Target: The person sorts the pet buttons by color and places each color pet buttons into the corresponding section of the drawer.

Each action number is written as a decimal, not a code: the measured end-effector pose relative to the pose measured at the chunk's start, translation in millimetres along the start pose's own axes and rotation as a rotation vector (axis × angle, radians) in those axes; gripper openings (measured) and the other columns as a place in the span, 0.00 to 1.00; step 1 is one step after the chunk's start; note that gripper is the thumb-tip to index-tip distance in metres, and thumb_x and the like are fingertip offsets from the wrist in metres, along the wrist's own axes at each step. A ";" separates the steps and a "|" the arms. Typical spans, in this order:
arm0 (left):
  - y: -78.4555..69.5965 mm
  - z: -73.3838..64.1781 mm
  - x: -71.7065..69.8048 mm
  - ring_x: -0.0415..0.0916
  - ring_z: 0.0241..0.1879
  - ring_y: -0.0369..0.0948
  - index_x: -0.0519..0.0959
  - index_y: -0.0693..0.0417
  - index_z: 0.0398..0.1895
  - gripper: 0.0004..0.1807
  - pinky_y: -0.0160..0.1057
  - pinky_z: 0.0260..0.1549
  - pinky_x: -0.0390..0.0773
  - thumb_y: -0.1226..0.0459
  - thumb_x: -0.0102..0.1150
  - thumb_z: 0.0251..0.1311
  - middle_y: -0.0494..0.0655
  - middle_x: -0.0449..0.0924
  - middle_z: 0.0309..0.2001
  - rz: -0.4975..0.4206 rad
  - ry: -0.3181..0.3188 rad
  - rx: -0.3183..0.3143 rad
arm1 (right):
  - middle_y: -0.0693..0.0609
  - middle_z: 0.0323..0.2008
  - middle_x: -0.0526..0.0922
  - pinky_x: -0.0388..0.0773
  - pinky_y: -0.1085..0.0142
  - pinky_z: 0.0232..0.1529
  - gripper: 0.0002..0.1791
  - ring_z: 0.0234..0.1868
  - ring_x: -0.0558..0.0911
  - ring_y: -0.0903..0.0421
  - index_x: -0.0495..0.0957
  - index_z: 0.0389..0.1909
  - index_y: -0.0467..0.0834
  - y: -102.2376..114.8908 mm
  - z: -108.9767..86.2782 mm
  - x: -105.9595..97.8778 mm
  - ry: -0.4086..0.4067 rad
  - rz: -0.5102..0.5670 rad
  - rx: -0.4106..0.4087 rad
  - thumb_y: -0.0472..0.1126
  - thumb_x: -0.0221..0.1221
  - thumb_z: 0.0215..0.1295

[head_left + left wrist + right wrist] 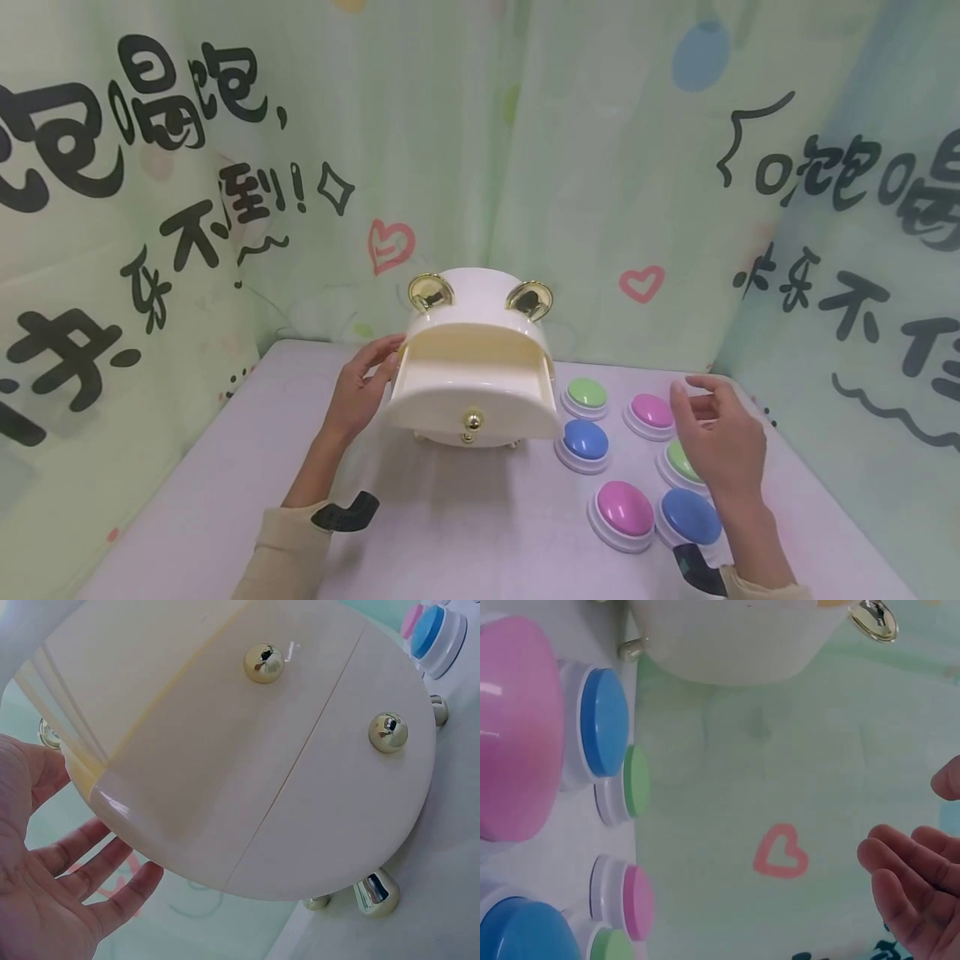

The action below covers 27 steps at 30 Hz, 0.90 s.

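A white, rounded storage box with gold ear-shaped trims stands on gold feet in the head view. Its upper drawer, with a round gold knob, is pulled out, and no item shows inside. Below it a second drawer front is closed in the left wrist view. My left hand rests against the box's left side, fingers extended along it. Over the right-hand push buttons hovers my right hand, fingers loosely bent and holding nothing. It partly hides a green button.
Right of the box, several dome buttons stand on the white table, including a green one, a blue one and a pink one. Pale green curtains with black writing enclose the table at the back and sides.
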State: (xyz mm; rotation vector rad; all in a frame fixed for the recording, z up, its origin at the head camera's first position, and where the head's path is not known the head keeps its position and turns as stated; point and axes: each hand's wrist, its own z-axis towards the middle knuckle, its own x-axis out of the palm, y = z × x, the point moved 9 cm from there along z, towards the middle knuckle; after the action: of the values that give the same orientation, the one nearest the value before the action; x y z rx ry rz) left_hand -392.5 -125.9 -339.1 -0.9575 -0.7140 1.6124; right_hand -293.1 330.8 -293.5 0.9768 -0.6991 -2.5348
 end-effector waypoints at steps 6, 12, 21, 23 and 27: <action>0.2 0.1 -0.3 0.75 0.64 0.49 0.76 0.53 0.67 0.19 0.36 0.49 0.81 0.61 0.51 0.78 0.54 0.80 0.62 0.003 -0.001 0.005 | 0.32 0.42 0.86 0.80 0.57 0.35 0.24 0.41 0.85 0.36 0.76 0.59 0.36 -14.4 -2.2 13.1 0.140 -0.056 0.004 0.51 0.58 0.74; 1.2 -0.1 -0.2 0.75 0.64 0.50 0.76 0.53 0.67 0.19 0.45 0.51 0.83 0.62 0.51 0.77 0.54 0.80 0.62 -0.003 -0.005 0.011 | 0.30 0.46 0.85 0.81 0.41 0.42 0.31 0.46 0.84 0.34 0.71 0.64 0.33 -35.3 -5.8 28.4 0.348 -0.134 0.020 0.55 0.55 0.75; -0.2 -0.3 0.4 0.75 0.64 0.50 0.76 0.54 0.67 0.19 0.41 0.50 0.83 0.62 0.51 0.77 0.54 0.79 0.62 0.005 -0.004 0.029 | 0.28 0.56 0.79 0.82 0.40 0.47 0.40 0.54 0.80 0.30 0.63 0.70 0.31 -59.2 -10.1 42.5 0.562 -0.207 0.079 0.62 0.53 0.75; -0.1 -0.1 0.4 0.75 0.64 0.50 0.76 0.54 0.67 0.19 0.46 0.51 0.84 0.62 0.51 0.77 0.54 0.79 0.62 0.009 -0.004 0.031 | 0.27 0.57 0.79 0.83 0.41 0.46 0.42 0.55 0.79 0.30 0.62 0.70 0.31 -61.9 -10.4 43.3 0.569 -0.216 0.083 0.63 0.53 0.74; 0.5 0.2 0.4 0.75 0.64 0.51 0.76 0.54 0.67 0.19 0.52 0.52 0.83 0.62 0.52 0.77 0.54 0.80 0.62 0.007 -0.006 0.029 | 0.27 0.58 0.77 0.83 0.43 0.45 0.43 0.56 0.78 0.29 0.62 0.70 0.31 -67.3 -10.8 45.0 0.591 -0.225 0.099 0.64 0.53 0.74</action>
State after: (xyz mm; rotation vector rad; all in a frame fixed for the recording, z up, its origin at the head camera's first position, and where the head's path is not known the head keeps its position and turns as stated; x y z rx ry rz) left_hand -392.9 -125.7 -339.4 -0.9358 -0.6898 1.6280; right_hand -326.2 361.7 -361.6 1.8163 -0.5565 -2.2055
